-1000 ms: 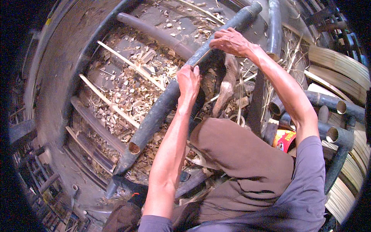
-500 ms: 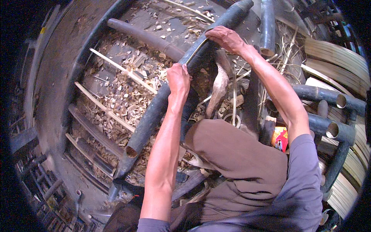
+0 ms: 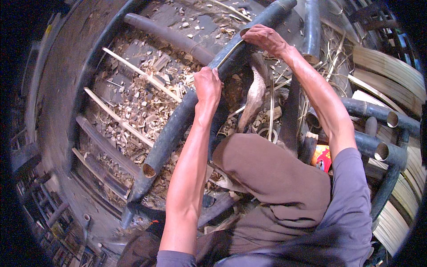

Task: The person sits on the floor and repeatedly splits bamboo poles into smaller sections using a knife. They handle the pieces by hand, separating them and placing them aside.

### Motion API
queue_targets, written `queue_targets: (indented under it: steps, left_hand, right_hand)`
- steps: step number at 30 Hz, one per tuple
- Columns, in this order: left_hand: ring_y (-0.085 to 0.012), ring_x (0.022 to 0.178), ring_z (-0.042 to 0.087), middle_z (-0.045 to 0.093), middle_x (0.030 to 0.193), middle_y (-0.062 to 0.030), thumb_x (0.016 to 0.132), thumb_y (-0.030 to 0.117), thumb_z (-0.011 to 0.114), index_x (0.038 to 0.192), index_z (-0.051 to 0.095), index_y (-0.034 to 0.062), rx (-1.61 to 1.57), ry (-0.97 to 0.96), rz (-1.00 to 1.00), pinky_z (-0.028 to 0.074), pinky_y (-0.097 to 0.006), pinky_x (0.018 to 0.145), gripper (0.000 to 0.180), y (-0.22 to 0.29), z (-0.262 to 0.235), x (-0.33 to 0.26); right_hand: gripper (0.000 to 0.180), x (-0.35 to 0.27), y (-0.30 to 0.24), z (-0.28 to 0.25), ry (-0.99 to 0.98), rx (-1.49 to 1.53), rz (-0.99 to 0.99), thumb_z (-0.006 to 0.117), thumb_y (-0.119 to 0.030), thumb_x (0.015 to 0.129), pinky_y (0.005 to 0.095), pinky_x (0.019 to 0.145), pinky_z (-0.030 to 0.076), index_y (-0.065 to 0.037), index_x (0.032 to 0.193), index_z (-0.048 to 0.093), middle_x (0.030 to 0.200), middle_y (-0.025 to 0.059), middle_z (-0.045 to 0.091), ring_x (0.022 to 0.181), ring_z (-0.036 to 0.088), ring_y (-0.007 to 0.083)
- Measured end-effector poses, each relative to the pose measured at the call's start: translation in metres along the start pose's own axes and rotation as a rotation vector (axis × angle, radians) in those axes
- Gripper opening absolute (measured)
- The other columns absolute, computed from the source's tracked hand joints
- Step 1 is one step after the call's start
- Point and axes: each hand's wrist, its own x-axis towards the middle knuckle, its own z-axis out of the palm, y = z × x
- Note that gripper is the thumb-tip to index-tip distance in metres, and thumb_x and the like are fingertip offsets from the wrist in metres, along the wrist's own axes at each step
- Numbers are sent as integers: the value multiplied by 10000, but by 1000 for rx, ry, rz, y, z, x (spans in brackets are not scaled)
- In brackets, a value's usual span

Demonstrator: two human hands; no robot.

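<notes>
A thin pale strip (image 3: 230, 53) stretches between my two hands along a thick dark bamboo pole (image 3: 171, 124). My left hand (image 3: 207, 84) is closed around the strip's near end, resting on or just above the pole. Farther up and to the right, my right hand (image 3: 266, 40) bends over the pole with its fingers pressed together at the strip's far end. Its fingertips are partly hidden, and I cannot tell how the strip ends under them.
Dark bamboo rungs (image 3: 171, 39) and pale thin rungs (image 3: 120, 116) run left from the pole over ground strewn with wood shavings (image 3: 153, 100). A rough piece of wood (image 3: 253, 95) lies beside my knee. Split bamboo slats (image 3: 387, 66) and a bamboo frame (image 3: 356, 142) stand at right.
The view has shifted slightly. Both hands appear a little higher and to the right, still on the strip, with nothing let go.
</notes>
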Motion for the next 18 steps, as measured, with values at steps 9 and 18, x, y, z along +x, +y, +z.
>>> queue_targets:
  steps: [9,18]
  left_hand:
    - [-362,798,587,585,852,-222,873,235,563,917,588,-13,-194,15,-35,459,-441,727,253,-27,-12,-33]
    - [-367,1043,532,584,1035,-204,835,123,592,989,606,-10,111,618,-97,407,-434,952,204,-155,-179,-201]
  right_hand:
    - [204,7,-16,-11,-65,153,189,522,-149,900,364,894,457,-63,1068,600,1129,111,609,1045,565,298]
    - [166,125,-179,-59,-7,26,71,558,-205,875,402,777,499,-80,953,635,978,98,654,904,623,307]
